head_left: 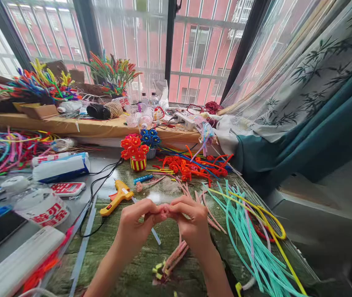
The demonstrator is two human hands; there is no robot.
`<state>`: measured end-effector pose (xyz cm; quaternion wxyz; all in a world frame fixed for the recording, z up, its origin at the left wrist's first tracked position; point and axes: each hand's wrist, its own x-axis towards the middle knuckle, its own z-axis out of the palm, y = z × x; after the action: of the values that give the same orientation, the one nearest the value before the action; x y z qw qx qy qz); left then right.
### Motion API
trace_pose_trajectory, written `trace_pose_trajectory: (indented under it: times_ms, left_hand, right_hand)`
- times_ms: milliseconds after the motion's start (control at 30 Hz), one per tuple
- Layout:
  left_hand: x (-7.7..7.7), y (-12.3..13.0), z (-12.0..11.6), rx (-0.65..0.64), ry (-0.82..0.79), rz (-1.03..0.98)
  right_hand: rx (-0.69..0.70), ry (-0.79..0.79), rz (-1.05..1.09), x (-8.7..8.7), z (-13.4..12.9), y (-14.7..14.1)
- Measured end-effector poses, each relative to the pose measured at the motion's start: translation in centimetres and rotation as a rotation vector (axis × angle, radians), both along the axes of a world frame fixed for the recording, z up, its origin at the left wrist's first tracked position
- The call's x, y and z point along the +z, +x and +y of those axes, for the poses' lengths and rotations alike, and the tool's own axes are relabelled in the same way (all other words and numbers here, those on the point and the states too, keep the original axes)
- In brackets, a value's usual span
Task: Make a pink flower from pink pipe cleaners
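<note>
Left hand (139, 218) and right hand (192, 216) closest, fingers pinched tight on a small pink piece (164, 211) squarely between them; neither hand nearer. Its long axis I cannot tell. Pink stems (175, 256) lie my side of my fingers, slanting toward my right hand.

This looks like a room in a home used as a small craft workspace: a leaf-patterned curtain (287, 99) hangs beside a barred window (170, 45) that faces a pink building (156, 51). The bench (135, 272) carries a yellow glue gun (120, 198), loose turquoise fuzzy stems (256, 255), a heap of orange fuzzy pieces (184, 166) and a striped pot (138, 164) of red fuzzy flowers (134, 147). Behind it, a wide sill (102, 128) holds a ball of twine (114, 109), a power strip (185, 120), plastic bottles (147, 118) and a bushy bunch of multicoloured stems (116, 76).
</note>
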<state>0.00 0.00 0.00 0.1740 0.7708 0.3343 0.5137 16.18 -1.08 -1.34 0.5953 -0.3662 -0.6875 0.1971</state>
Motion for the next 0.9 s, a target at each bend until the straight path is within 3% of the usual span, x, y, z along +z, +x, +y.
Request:
trace_pose_trajectory:
  times_ms: [533, 900]
  left_hand:
    - [-0.69, 0.34, 0.02, -0.009, -0.074, -0.017]
    - [-0.10, 0.29, -0.20, -0.019, -0.128, -0.064]
  right_hand:
    - [-0.106, 0.099, -0.115, -0.31, 0.09, -0.54]
    - [-0.017, 0.030, 0.038, -0.04, 0.09, -0.61]
